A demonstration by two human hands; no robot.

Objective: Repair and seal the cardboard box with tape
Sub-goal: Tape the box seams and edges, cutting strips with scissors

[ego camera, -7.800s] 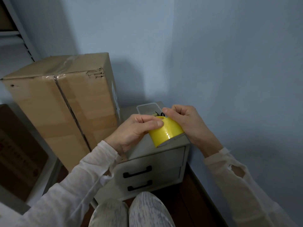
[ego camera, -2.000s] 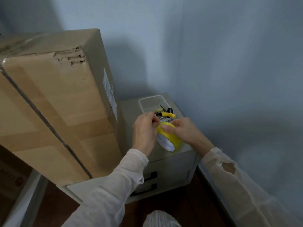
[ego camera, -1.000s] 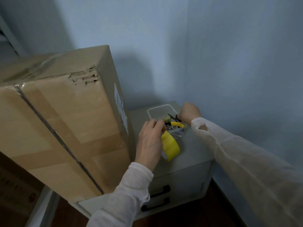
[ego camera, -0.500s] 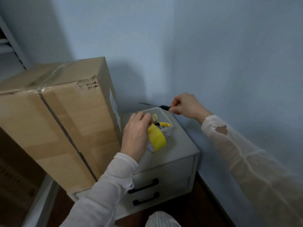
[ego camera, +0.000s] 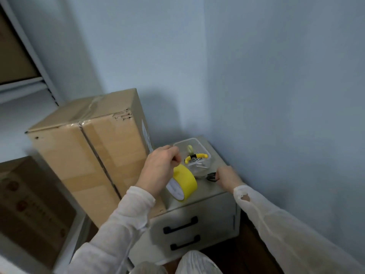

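Yellow tape roll [ego camera: 185, 184] | left hand [ego camera: 158, 171] grip pinches it | right hand [ego camera: 227, 177] grip holds blurred dark tool [ego camera: 212, 177]

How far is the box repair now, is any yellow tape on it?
Nothing looks done: the cardboard box shows no yellow tape, and its torn top edge is bare. In hand: the left hand holds the yellow tape roll, the right hand grips a dark-handled tool. Left: taping and sealing.
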